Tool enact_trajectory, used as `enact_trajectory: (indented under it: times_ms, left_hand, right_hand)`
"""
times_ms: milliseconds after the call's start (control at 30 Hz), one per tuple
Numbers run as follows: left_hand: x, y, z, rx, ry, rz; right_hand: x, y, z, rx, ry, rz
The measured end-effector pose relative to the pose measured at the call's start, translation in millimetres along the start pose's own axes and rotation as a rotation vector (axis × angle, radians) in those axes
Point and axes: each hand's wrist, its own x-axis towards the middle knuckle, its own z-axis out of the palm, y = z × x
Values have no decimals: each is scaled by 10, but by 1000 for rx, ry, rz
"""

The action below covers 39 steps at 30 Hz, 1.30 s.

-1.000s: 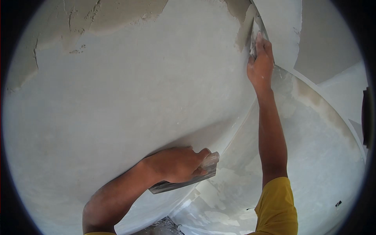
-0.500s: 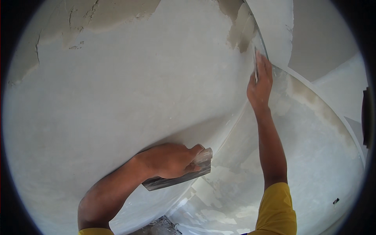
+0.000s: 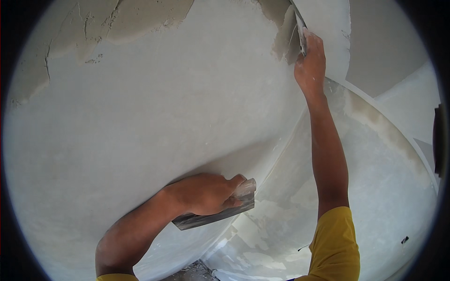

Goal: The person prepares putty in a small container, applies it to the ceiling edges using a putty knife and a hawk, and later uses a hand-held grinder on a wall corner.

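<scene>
My left hand [image 3: 204,193] is wrapped round the handle of a broad plastering trowel [image 3: 211,218], whose dark flat blade is tilted beside the pale wall surface. Whether that blade touches the wall cannot be made out. With the arm stretched far up, my right hand [image 3: 311,65] grips a thin flat blade, like a putty knife [image 3: 301,35], seen nearly edge-on. It stands at the wall's curved upper right edge, next to a damp grey-brown patch of plaster [image 3: 287,33]. My fingers hide most of its handle.
Rough, cracked grey-brown plaster [image 3: 70,42] covers the wall's upper left. A curved seam separates the wall from a second patchy white surface [image 3: 375,154] on the right. A dark object [image 3: 439,140] juts in at the far right rim. Dark, debris-strewn ground [image 3: 192,271] shows at the bottom.
My right hand has slid upward along the curved edge with the thin blade, its arm reaching further. The left hand and trowel have barely shifted.
</scene>
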Motion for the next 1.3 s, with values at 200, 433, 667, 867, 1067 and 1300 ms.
enact_trajectory:
  times_ms: [200,433,667,867,1067,1300]
  left_hand:
    - [32,-31,6,2,0,-6]
    - [-10,32,-59,-18,-29,-41]
    - [8,24,-38,6,-21,-17]
    - [7,2,-40,0,-8,-10]
    - [38,-48,13,0,8,12]
    - [-88,87,-122,-67,-7,-39]
  right_hand:
    - [-340,-87,-164,-18,-137,-16]
    - [-888,-379,-450,84,-349,-8]
    - [-343,-181,-354,-32,-141,69]
    - [-31,-205,-106,-67,-100,100]
    - [58,-71,34,-149,-130,46]
    - [-142,-256,-87,-147,-193,45]
